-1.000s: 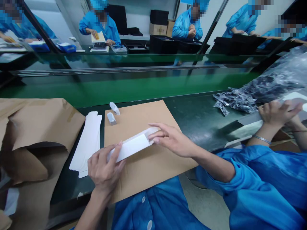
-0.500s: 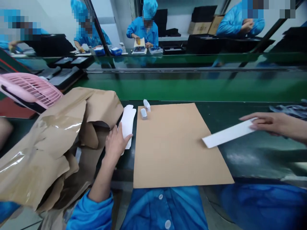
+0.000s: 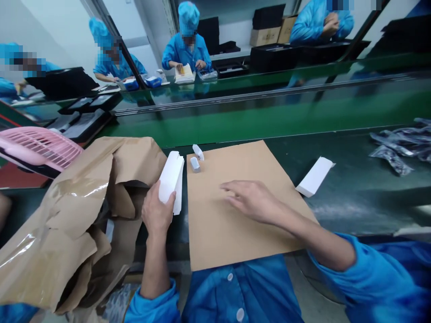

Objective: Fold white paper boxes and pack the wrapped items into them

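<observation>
My left hand (image 3: 157,211) grips the near end of a flat white carton (image 3: 171,177), its thumb along the carton's right edge. Beneath that carton lie more flat white cartons (image 3: 179,190), slightly fanned out. Above the brown cardboard sheet (image 3: 215,237) hovers my right hand (image 3: 251,199), slightly blurred, its fingers stretched out to the left with nothing in them. Near the sheet's far left corner are two small pale rolled or folded pieces, one (image 3: 195,164) in front of the other (image 3: 198,152). A white box (image 3: 315,176) rests at the sheet's right edge.
A torn brown paper wrapping (image 3: 84,193) fills the left side, beside a pink fan (image 3: 40,146). Clear plastic bags (image 3: 400,143) lie at far right. Across the green conveyor (image 3: 218,121), several people in blue work at another bench.
My right hand has let go of the white box at the right and moved left over the cardboard. My left hand has closed on the top carton and lifted it slightly. The view has tilted.
</observation>
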The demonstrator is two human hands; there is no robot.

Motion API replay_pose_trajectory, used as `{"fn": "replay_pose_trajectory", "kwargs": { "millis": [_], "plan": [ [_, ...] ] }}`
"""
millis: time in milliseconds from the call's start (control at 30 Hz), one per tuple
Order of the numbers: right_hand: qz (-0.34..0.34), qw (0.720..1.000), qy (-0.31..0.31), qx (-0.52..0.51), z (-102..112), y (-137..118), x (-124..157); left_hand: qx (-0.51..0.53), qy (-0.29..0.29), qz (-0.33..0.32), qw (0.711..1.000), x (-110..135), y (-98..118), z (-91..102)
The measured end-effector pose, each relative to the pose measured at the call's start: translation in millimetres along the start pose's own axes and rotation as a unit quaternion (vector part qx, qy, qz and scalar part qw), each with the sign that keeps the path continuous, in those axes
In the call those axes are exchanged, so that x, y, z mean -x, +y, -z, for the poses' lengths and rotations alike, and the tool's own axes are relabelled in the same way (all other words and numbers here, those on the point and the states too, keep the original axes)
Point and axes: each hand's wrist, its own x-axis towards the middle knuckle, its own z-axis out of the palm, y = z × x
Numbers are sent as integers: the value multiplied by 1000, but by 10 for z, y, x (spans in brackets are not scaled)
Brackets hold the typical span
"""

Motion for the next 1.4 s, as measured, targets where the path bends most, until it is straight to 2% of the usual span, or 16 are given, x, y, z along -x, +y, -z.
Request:
{"fn": "replay_pose_trajectory", "kwargs": {
  "millis": [100, 167, 233, 267, 300, 333, 400, 433, 500, 567, 667, 933, 1067, 1233, 1333, 1400],
  "plan": [
    [-18, 985, -18, -171, -343, -376, -218, 30, 58, -5, 998, 95, 158, 19],
    [-55, 943, 8, -329, -484, -493, -331, 103, 83, -31, 991, 288, 365, 12],
    [-76, 897, 71, -431, -517, -505, -389, 220, 56, -68, 972, 543, 593, 19],
    [-79, 889, 95, -441, -479, -472, -391, 288, 22, -85, 954, 658, 688, 42],
    [-74, 895, 94, -429, -403, -419, -373, 357, -9, -88, 930, 745, 755, 82],
    [-59, 913, 59, -399, -294, -350, -337, 425, -22, -77, 902, 791, 789, 142],
    [4, 945, -99, -312, -19, -197, -231, 509, -21, -31, 860, 751, 761, 305],
    [42, 945, -186, -266, 121, -131, -170, 514, -41, -7, 857, 675, 712, 396],
    [87, 935, -286, -190, 339, -46, -54, 464, -180, 4, 868, 478, 594, 558],
    [74, 951, -268, -138, 441, -26, 40, 408, -294, -6, 864, 306, 506, 661],
    [48, 972, -202, -107, 431, -42, 133, 391, -349, -36, 851, 201, 461, 692],
    [88, 940, -256, -206, 373, 115, 192, 423, -484, -79, 762, 275, 434, 560],
    [85, 927, -267, -249, 348, 182, 224, 422, -488, -117, 755, 279, 442, 497],
    [84, 911, -296, -274, 390, 278, 216, 420, -479, -125, 761, 323, 495, 407],
    [79, 919, -304, -239, 418, 288, 225, 373, -464, -151, 789, 346, 547, 349],
    [75, 949, -263, -155, 377, 231, 267, 341, -430, -164, 820, 352, 573, 310]
  ]
}}
